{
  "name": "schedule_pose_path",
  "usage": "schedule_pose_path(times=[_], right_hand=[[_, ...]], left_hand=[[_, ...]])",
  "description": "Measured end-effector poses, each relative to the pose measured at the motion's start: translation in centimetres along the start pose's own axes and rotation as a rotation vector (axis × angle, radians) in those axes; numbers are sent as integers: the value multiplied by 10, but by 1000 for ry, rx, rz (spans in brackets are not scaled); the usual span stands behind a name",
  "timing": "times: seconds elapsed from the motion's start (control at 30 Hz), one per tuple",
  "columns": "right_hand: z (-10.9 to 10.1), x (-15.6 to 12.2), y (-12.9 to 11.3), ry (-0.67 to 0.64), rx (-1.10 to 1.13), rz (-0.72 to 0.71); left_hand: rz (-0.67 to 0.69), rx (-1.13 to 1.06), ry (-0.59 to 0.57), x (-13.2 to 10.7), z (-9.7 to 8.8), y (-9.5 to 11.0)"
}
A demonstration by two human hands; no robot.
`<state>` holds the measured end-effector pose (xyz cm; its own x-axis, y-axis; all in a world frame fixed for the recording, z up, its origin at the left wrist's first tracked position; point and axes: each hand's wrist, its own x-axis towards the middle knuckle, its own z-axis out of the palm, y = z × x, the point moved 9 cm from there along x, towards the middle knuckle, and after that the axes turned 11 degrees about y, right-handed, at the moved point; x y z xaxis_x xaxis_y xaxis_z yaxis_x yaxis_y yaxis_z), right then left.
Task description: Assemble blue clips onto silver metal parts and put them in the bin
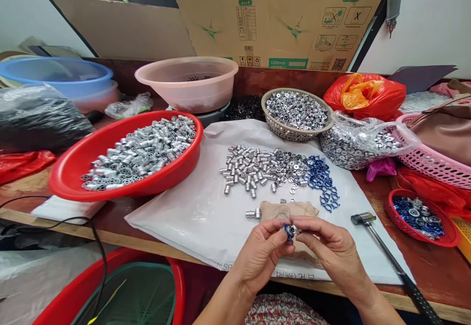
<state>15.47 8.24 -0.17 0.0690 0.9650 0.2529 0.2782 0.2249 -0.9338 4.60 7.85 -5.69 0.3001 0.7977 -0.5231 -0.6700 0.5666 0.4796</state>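
My left hand and my right hand meet at the near table edge, fingers pinched together on a small part with a blue ring and a silver metal piece. Just beyond them lies a tan cloth pad with one silver cylinder beside it. Further out on the white sheet is a heap of silver metal parts and a cluster of blue rings.
A red basin of silver cylinders stands at left; a woven basket of metal washers, a plastic bag of parts and a pink basket at right. A hammer and a small red basket lie near right.
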Motion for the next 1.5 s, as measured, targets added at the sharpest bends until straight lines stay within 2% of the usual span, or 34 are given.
schedule_pose_path(times=[0.2,0.3,0.43,0.5,0.57,0.73,0.83,0.97,1.07,1.17,1.33,1.5], right_hand=[[-2,3,-21,5,-82,-206],[2,-1,-26,-19,-108,-253],[5,-6,-24,1,-148,-291],[10,2,-12,-46,-188,-247],[15,23,10,-119,-296,-145],[10,95,60,-109,-560,13],[13,111,73,-127,-585,57],[15,87,60,-148,-485,86],[19,52,47,-198,-170,226],[22,29,35,-162,129,328],[12,23,30,-17,117,254],[9,22,20,-29,89,126]], left_hand=[[10,35,-15,1,-5,-1],[30,88,-7,1,-7,0],[165,241,80,2,-15,8],[254,313,149,3,-20,15],[276,311,194,6,-22,19],[128,100,206,13,-19,20],[118,46,207,13,-18,25],[144,28,182,15,-18,27],[119,21,140,19,-16,20],[104,20,93,23,-10,13],[87,-9,71,22,-5,9],[101,-31,45,15,-4,15]])
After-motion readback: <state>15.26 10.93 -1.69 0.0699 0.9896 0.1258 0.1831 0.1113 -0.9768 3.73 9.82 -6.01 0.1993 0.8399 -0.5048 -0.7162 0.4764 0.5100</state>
